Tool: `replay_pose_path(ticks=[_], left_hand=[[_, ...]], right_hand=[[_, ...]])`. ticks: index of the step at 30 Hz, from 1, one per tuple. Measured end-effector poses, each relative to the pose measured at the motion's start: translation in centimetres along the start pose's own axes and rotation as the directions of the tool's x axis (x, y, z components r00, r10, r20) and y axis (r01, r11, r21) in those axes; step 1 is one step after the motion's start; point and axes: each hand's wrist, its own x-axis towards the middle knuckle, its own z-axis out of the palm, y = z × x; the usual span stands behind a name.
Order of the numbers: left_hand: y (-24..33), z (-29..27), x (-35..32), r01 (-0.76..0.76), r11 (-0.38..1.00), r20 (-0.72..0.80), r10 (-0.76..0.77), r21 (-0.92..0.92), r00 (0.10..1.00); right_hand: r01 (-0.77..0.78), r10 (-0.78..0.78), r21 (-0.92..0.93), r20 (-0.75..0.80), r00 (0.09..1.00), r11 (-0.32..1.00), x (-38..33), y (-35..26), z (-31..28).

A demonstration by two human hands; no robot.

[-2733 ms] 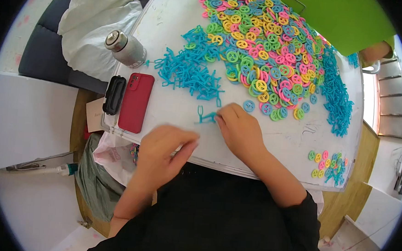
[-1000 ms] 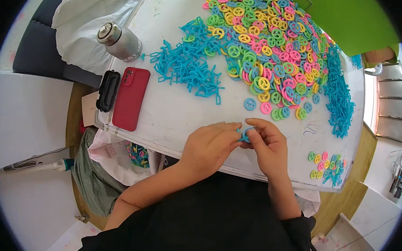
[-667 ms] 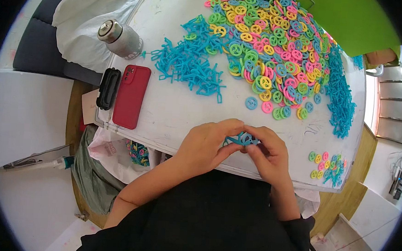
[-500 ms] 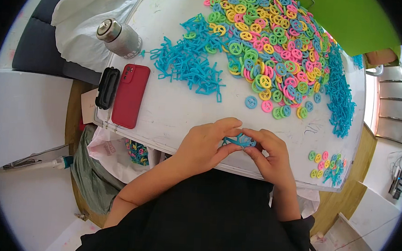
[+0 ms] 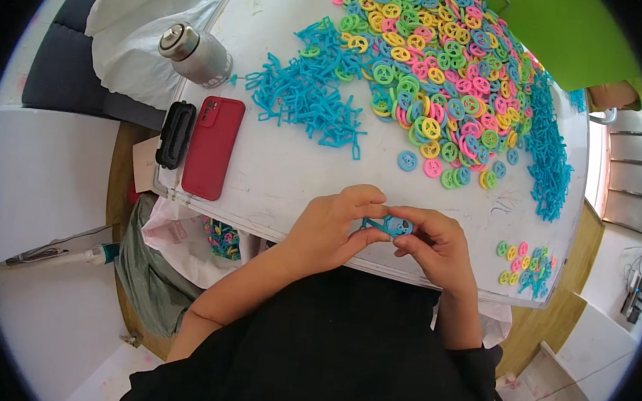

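Note:
Just over the table's near edge, my left hand pinches a small blue plastic frame piece between thumb and fingers. A blue spoked wheel is pinched in my right hand, touching the frame piece; fingertips hide where the two meet. Beyond my hands lies a large heap of pink, yellow, green and blue wheels. To its left spreads a pile of blue frame pieces, and another blue pile runs along the right edge. Several wheels and blue parts form a small group at the near right corner.
On the white table's left side are a red phone, an open black case and a metal flask. Bags hang below the left edge. Someone's green clothing shows at the far right.
The blue wheel has turned to show more of its face between my fingers. Both hands stay nearly in place, while the whole view has shifted slightly.

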Motion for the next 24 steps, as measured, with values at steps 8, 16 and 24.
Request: replay_pose_path(ticks=[8,16,24], left_hand=[[0.8,1.1,-0.5,0.189,0.982,-0.005,-0.189,0.026,0.982],[2.4,-1.5,0.1,-0.26,0.959,0.136,0.245,0.108,0.96],[0.3,-1.7,-0.8,-0.001,1.0,-0.006,0.001,-0.03,1.0]], right_hand=[[0.111,-0.103,-0.308,0.041,0.994,0.945,0.1,-0.9,0.0],[-0.305,0.314,0.586,0.09,0.945,0.75,0.9,0.8,-1.3],[0.125,-0.508,-0.89,-0.13,0.851,0.439,5.8,0.4,-0.2]])
